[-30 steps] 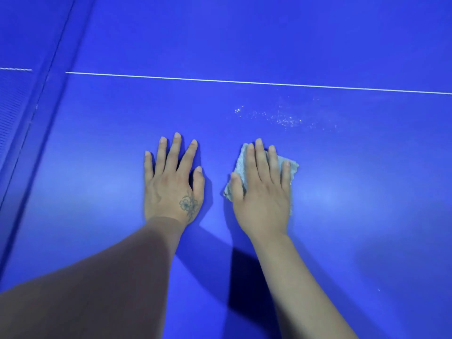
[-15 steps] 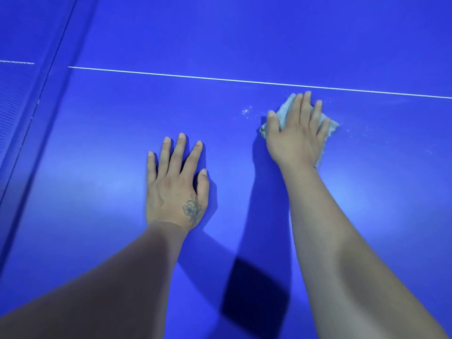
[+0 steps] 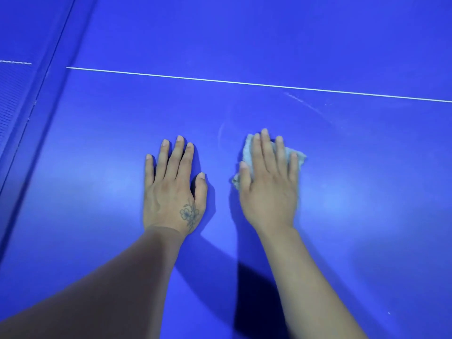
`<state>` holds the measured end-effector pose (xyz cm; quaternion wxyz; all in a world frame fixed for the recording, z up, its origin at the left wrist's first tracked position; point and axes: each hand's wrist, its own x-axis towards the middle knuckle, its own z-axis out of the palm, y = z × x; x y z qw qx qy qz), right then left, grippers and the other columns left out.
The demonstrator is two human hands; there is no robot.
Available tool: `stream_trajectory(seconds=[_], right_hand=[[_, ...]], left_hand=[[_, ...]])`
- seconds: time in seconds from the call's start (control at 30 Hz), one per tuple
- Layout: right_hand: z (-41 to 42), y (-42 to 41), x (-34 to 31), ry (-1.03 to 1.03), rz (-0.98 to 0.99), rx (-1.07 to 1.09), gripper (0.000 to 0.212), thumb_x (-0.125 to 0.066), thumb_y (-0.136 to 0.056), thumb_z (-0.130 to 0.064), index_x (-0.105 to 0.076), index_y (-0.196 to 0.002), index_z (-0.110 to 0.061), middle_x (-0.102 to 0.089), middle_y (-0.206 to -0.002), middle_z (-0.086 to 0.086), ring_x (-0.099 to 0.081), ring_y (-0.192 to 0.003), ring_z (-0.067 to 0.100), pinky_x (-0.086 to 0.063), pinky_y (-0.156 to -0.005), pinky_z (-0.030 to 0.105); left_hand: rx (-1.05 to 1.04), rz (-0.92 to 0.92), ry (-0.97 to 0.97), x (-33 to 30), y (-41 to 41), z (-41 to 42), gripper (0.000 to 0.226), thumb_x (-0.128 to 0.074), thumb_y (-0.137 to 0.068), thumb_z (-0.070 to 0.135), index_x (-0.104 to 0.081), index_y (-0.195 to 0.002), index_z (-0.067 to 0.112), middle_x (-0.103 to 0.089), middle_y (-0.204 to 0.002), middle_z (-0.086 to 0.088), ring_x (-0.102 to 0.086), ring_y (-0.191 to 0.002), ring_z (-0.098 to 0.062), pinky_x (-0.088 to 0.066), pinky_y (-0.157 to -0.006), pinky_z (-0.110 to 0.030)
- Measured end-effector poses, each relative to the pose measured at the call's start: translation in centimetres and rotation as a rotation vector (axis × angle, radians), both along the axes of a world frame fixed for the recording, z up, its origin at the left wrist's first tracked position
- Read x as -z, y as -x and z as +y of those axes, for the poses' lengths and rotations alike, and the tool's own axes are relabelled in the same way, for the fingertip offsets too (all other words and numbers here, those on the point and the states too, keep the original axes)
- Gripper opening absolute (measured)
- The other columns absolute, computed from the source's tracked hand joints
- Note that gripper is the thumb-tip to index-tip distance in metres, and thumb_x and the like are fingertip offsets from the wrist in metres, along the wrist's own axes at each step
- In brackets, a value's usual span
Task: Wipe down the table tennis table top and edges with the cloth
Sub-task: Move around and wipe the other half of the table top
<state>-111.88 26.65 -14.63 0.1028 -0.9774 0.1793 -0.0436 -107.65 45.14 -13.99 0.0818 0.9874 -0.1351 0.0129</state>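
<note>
Wiping step: the right hand (image 3: 267, 192) presses the cloth (image 3: 297, 155) flat on the table top (image 3: 367, 216), fingers spread over it, not clenched.
Change: half a second ago this hand and the cloth were far out at 12 o'clock, just beside the white line (image 3: 244, 83); now they are pulled back toward the person, beside the left hand (image 3: 171, 192).
Droplets: the white specks that lay below the line are gone; only thin streaks (image 3: 303, 104) remain at 1 o'clock from the cloth, and one faint arc (image 3: 220, 134) at 11 o'clock.
Meaning: I judge that this patch is wiped once, but the streaks ask for one more pass.
Left hand: flat on the table, open, holding nothing, in the same place as before; it seems to carry the body's weight.
Cloth position: under the right palm and fingers, its corners showing at 1 o'clock and 9 o'clock of that hand; at 3 o'clock from the left hand, near but apart.
Remaining: the far half beyond the line and the edges look not yet done.
</note>
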Motion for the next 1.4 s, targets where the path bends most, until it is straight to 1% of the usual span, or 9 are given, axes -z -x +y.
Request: stream_trajectory(seconds=[0.13, 0.3, 0.43, 0.6, 0.7, 0.83, 1.0, 1.13, 1.4], right_hand=[[-3.7, -0.1, -0.3, -0.067, -0.009, 0.15, 0.062, -0.023, -0.112, -0.04, -0.026, -0.17, -0.022, -0.018, -0.178, -0.007, -0.01, -0.166, 0.02, -0.006, -0.134, 0.05], [-6.4, -7.1, -1.8, -0.36, -0.12, 0.385, 0.055, -0.02, -0.115, -0.038, -0.037, -0.166, -0.025, -0.021, -0.177, -0.011, -0.002, -0.166, 0.014, 0.007, -0.133, 0.046], [-5.3, -13.1, -2.4, -0.45, -0.081, 0.347, 0.05, -0.023, -0.117, -0.038, -0.046, -0.161, -0.03, -0.022, -0.177, -0.013, 0.001, -0.166, 0.014, 0.011, -0.132, 0.045], [-0.8, -15.9, -1.9, -0.3, 0.016, 0.082, 0.052, -0.023, -0.116, -0.04, -0.037, -0.165, -0.031, -0.017, -0.178, -0.01, -0.001, -0.167, 0.02, 0.007, -0.132, 0.049], [2.5, -13.1, -0.9, -0.062, 0.02, -0.108, 0.061, -0.028, -0.111, -0.046, -0.03, -0.169, -0.026, -0.018, -0.179, -0.005, -0.008, -0.166, 0.024, -0.001, -0.132, 0.054], [4.0, -6.9, -0.2, -0.004, -0.035, -0.153, 0.064, -0.036, -0.11, -0.049, -0.033, -0.168, -0.023, -0.024, -0.178, -0.003, -0.016, -0.165, 0.025, -0.011, -0.132, 0.055], [0.8, 0.5, -0.2, 0.023, 0.016, -0.029, 0.064, -0.03, -0.111, -0.049, -0.026, -0.17, -0.027, -0.019, -0.179, -0.007, -0.011, -0.166, 0.024, -0.011, -0.133, 0.053], [-4.5, 2.5, -0.1, 0.015, 0.031, 0.153, 0.062, -0.023, -0.112, -0.046, -0.026, -0.17, -0.026, -0.02, -0.179, -0.004, -0.014, -0.166, 0.028, -0.012, -0.132, 0.056], [-13.3, -6.2, -0.6, -0.061, 0.066, 0.465, 0.069, -0.019, -0.111, -0.049, -0.015, -0.172, -0.018, -0.006, -0.181, 0.001, 0.0, -0.166, 0.031, -0.002, -0.131, 0.061]], left_hand=[[-0.002, 0.011, -0.015, 0.1, 0.0, 0.1, 0.066, -0.029, -0.107, 0.045, -0.029, -0.168, 0.018, -0.017, -0.178, 0.003, -0.007, -0.166, -0.022, -0.011, -0.132, -0.055], [0.001, 0.015, -0.016, 0.0, -0.1, 0.0, 0.067, -0.029, -0.107, 0.045, -0.029, -0.168, 0.018, -0.018, -0.178, 0.002, -0.007, -0.166, -0.023, -0.012, -0.132, -0.056], [0.002, 0.015, -0.012, -0.2, 0.0, 0.0, 0.067, -0.029, -0.107, 0.045, -0.029, -0.168, 0.018, -0.017, -0.178, 0.002, -0.007, -0.166, -0.023, -0.012, -0.132, -0.057], [0.001, 0.005, 0.005, -0.1, 0.0, -0.1, 0.066, -0.033, -0.105, 0.041, -0.032, -0.167, 0.017, -0.022, -0.177, 0.001, -0.011, -0.166, -0.024, -0.013, -0.132, -0.057], [0.009, -0.005, -0.002, -0.1, -0.1, -0.1, 0.067, -0.032, -0.103, 0.034, -0.032, -0.167, 0.015, -0.024, -0.176, -0.001, -0.014, -0.165, -0.026, -0.015, -0.131, -0.058], [0.015, -0.008, -0.005, 0.0, -0.1, -0.1, 0.067, -0.03, -0.102, 0.031, -0.033, -0.167, 0.014, -0.025, -0.176, -0.001, -0.014, -0.165, -0.026, -0.015, -0.131, -0.058], [0.008, 0.01, -0.004, 0.0, 0.0, -0.1, 0.067, -0.028, -0.102, 0.032, -0.033, -0.167, 0.015, -0.024, -0.176, 0.001, -0.013, -0.165, -0.025, -0.013, -0.132, -0.057], [0.011, 0.022, -0.035, 0.0, -0.1, -0.1, 0.068, -0.024, -0.102, 0.033, -0.029, -0.168, 0.016, -0.021, -0.177, 0.001, -0.01, -0.166, -0.024, -0.011, -0.132, -0.056], [0.008, 0.014, -0.029, 0.0, 0.0, 0.0, 0.068, -0.026, -0.102, 0.033, -0.03, -0.168, 0.015, -0.021, -0.177, 0.0, -0.012, -0.165, -0.025, -0.013, -0.132, -0.056]])
